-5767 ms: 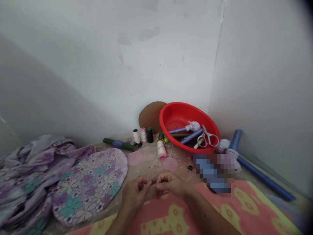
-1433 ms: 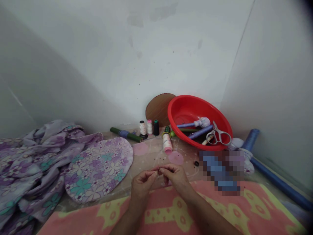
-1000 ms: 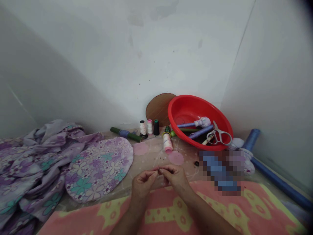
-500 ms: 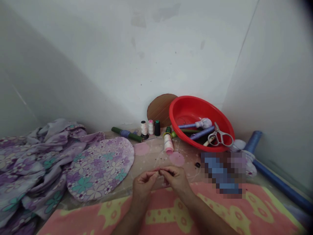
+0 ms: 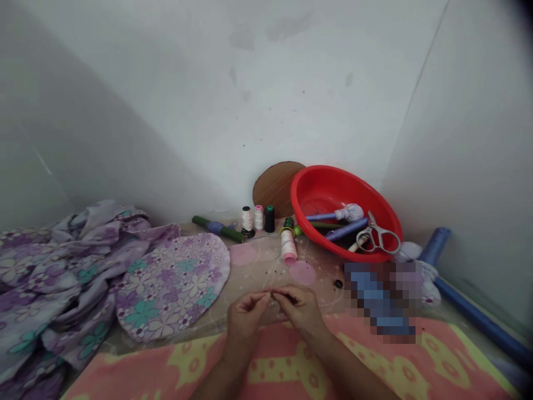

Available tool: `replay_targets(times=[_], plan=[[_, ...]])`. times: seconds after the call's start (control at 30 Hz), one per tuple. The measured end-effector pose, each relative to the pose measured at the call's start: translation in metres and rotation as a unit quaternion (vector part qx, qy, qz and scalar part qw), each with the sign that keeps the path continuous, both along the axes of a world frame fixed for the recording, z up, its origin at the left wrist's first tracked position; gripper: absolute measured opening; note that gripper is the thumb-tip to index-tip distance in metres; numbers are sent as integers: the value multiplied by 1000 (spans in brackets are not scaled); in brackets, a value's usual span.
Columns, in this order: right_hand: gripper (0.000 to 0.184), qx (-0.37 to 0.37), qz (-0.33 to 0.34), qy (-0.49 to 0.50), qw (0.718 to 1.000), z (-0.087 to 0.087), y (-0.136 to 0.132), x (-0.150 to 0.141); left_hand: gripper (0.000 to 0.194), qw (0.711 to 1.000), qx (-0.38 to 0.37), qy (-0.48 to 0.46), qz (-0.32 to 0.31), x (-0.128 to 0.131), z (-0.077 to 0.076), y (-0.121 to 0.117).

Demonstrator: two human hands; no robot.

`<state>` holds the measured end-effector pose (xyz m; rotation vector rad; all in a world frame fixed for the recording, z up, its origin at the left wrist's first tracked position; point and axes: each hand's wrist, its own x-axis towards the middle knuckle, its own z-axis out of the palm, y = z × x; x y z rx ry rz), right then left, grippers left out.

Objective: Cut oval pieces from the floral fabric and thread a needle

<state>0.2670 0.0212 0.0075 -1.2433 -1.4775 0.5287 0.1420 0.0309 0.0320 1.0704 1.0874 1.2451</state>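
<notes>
My left hand (image 5: 245, 318) and my right hand (image 5: 303, 312) meet fingertip to fingertip above the near edge of the table. Both are closed in a pinch. Between the tips shows a tiny dark brown thing (image 5: 272, 294), too small to name and mostly hidden by the fingers. Beneath my forearms lies a pink and yellow patterned cloth (image 5: 283, 369). Just beyond my hands several tiny dark specks dot the brown tabletop covering (image 5: 254, 278). A small black ring-like piece (image 5: 338, 284) lies to the right of my right hand.
Ahead stand three thread spools (image 5: 259, 218), with a pinkish-white thread cone (image 5: 288, 247) lying nearby. A tilted red basin (image 5: 310, 233) holds scissors (image 5: 378, 236) and purple wrapped sticks. Floral fabric (image 5: 175, 283) spreads left. A blue wrapped rod (image 5: 478, 319) and blurred-out patch lie right.
Over the last seconds the view shifts slightly. My hands stay together; the brown thing, plainer between my fingers 1.4 seconds ago, is now more covered as my fingertips pinch closer.
</notes>
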Motion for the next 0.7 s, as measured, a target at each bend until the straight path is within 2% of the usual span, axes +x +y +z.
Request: replay_targets(times=[0.27, 0.5, 0.7], plan=[[16, 42, 0, -36, 998, 0, -1, -1, 19, 1000, -1, -3, -15, 0, -3, 1], [17, 55, 11, -55, 997, 1, -3, -1, 18, 1000, 1, -14, -18, -1, -6, 2], [19, 58, 25, -95, 993, 0, -4, 0, 19, 1000, 7, 16, -15, -1, -4, 1]])
